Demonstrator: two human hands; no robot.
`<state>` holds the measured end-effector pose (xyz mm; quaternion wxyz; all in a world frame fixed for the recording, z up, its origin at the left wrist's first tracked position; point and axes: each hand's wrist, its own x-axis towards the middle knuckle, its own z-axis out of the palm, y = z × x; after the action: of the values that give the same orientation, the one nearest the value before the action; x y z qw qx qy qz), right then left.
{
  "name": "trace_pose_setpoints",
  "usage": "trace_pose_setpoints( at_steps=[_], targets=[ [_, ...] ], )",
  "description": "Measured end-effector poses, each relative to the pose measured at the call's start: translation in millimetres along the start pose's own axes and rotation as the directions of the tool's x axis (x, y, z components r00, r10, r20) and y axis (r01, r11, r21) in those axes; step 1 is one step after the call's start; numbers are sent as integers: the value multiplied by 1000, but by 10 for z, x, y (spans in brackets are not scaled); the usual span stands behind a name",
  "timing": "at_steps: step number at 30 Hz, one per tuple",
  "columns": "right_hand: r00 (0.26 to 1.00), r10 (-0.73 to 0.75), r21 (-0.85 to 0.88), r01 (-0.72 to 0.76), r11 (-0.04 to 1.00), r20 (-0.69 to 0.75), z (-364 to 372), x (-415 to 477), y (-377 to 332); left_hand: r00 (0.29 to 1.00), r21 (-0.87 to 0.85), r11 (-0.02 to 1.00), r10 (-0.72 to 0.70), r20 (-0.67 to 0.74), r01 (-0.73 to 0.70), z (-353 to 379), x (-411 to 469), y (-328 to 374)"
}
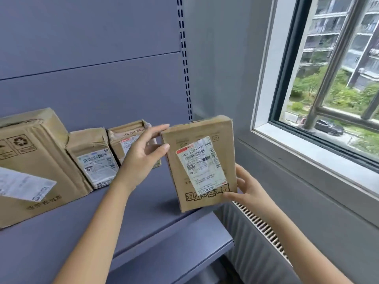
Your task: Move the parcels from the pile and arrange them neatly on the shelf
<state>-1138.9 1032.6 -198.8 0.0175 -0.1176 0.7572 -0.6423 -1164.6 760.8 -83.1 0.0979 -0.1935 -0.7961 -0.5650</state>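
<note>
On the head view, I see three boxes (96, 160) standing in a row at the left of the shelf (143, 212). My left hand (139, 158) pinches the top corner of a fourth parcel (201, 160), and my right hand (246, 187) grips its bottom right, upright at the shelf's right end. I have not let go yet, and I cannot see the pile, so more may be left.

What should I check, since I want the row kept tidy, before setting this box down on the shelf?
1. Grip: ok; left hand pinches the held box at its top corner, right hand holds its lower edge.
2. Free shelf beside the row of boxes: ok.
3. Its label facing forward like the others: ok.
4. In line with the row: not ok; it is held nearer the front.
5. Bottom resting on the shelf: cannot tell.
</note>
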Motion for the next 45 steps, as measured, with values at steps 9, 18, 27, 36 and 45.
trace_pose_setpoints(
  at_steps=[9,18,27,36,45],
  targets=[
    [975,-112,-223,154,963,189,-312,539,309,985,160,985,-29,-171,57,185,79,-63],
    [949,-189,-332,269,904,253,-460,1109,443,975,360,924,-48,-218,126,307,313,-83],
    [942,-180,-395,286,873,283,-399,1803,531,968,523,826,-95,-233,208,85,786,-192],
    [944,-133,-416,256,872,303,-150,2497,566,960,657,704,-136,-246,268,-280,1248,-422],
    [956,-117,-549,252,797,268,130,2887,559,954,686,678,-75,-291,263,-460,1475,-633]
  ],
)
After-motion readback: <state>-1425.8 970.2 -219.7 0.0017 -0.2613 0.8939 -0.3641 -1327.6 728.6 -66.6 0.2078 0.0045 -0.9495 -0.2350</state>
